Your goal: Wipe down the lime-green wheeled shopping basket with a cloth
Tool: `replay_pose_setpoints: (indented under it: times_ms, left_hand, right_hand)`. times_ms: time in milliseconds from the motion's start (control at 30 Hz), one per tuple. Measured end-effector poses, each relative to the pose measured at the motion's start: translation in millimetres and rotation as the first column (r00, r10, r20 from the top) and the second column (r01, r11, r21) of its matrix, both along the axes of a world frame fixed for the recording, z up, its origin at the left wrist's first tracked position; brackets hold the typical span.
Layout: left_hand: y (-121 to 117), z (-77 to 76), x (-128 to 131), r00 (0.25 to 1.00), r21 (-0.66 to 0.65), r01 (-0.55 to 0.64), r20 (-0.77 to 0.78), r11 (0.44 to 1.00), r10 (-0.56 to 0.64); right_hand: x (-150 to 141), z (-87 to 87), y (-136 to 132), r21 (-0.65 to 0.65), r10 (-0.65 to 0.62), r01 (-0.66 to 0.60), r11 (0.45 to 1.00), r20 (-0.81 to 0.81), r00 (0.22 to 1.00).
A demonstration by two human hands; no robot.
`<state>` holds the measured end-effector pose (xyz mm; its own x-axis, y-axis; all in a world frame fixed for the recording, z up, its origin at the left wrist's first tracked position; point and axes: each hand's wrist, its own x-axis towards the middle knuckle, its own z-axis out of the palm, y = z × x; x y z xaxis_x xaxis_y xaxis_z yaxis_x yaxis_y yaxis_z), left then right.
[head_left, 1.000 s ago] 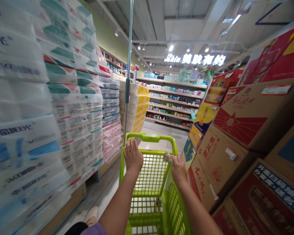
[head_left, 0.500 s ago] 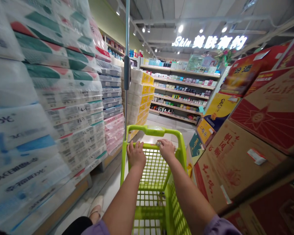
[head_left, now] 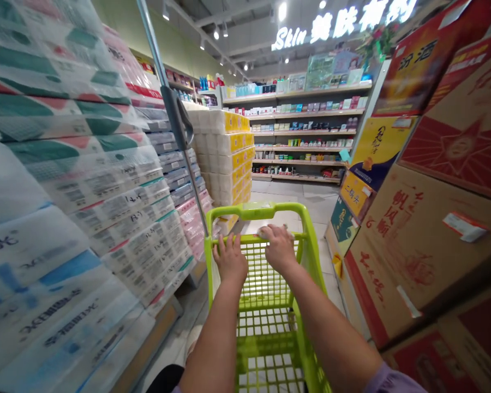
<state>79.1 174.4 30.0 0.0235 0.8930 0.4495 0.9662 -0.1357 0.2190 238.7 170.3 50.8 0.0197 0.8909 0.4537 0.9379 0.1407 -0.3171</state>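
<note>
A lime-green shopping cart [head_left: 256, 207] with a grid panel stands in front of me. My left hand [head_left: 231, 261] lies over the panel's top rail near the left corner, its fingers somewhat apart and bent over the rail. Farther right on the same rail is my right hand [head_left: 279, 248], its fingers closed around a small crumpled whitish cloth [head_left: 264, 233]. Most of the cloth is hidden by the fingers. A metal pole [head_left: 194, 183] with a grey grip rises from the cart's left corner and leans left.
Tall stacks of wrapped tissue packs [head_left: 118, 191] line the left side. Cardboard cartons [head_left: 413, 240] and colourful boxes [head_left: 382, 144] are piled along the right. Shelves of small goods [head_left: 303, 125] cross the far end beneath a lit sign [head_left: 343, 24].
My right hand has moved left along the rail from the right corner with the cloth. My left hand stays near the left corner. The view has shifted, and the pole now appears tilted.
</note>
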Motion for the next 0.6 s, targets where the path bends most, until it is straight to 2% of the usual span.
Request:
replay_pose_setpoints:
  times_ms: [67, 100, 200, 233, 300, 367, 400, 467, 533, 600]
  left_hand:
    - [-1, -0.9, -1, 1.0, 0.012, 0.011, -0.003, 1.0, -0.011]
    - [-1, -1.3, -2, 1.0, 0.023, 0.015, 0.004, 1.0, -0.015]
    - [-2, -1.1, -1, 0.997, 0.113, 0.057, 0.054, 0.992, -0.063]
    - [-3, -0.6, 0, 0.991, 0.168, 0.105, 0.068, 0.98, -0.118]
    - [-4, 0.2, 3, 0.953, 0.27, 0.276, 0.051, 0.922, -0.3]
    - [-4, 0.4, 7, 0.881, 0.29, 0.455, -0.006, 0.842, -0.474]
    - [-4, 0.1, 9, 0.854, 0.267, 0.508, -0.032, 0.819, -0.519]
    - [-2, -0.8, 10, 0.853, 0.198, 0.52, -0.068, 0.831, -0.518]
    - [1, -1.6, 9, 0.902, 0.159, 0.432, -0.091, 0.888, -0.423]
    - [4, -1.6, 5, 0.963, 0.178, 0.269, -0.083, 0.947, -0.258]
  right_hand:
    - [-5, -0.7, 0, 0.022, 0.169, -0.169, 0.985, 0.008, 0.986]
    - [-7, -1.5, 1, 0.034, 0.178, -0.177, 0.984, -0.018, 0.984]
    - [-14, -7.8, 4, 0.067, 0.051, -0.041, 0.997, -0.15, 0.987]
    - [-17, -11.1, 6, 0.083, 0.061, -0.047, 0.995, -0.186, 0.981]
    - [-25, -18.3, 11, 0.15, 0.204, -0.17, 0.974, -0.252, 0.946]
    - [-30, -24.1, 15, 0.253, 0.365, -0.289, 0.923, -0.349, 0.863]
    - [-30, -25.7, 17, 0.303, 0.403, -0.295, 0.906, -0.406, 0.82]
    - [-25, -25.8, 18, 0.349, 0.372, -0.213, 0.913, -0.492, 0.787]
    - [-15, -22.0, 18, 0.304, 0.248, -0.105, 0.947, -0.481, 0.841]
    - [-5, -15.9, 15, 0.209, 0.109, -0.031, 0.977, -0.371, 0.922]
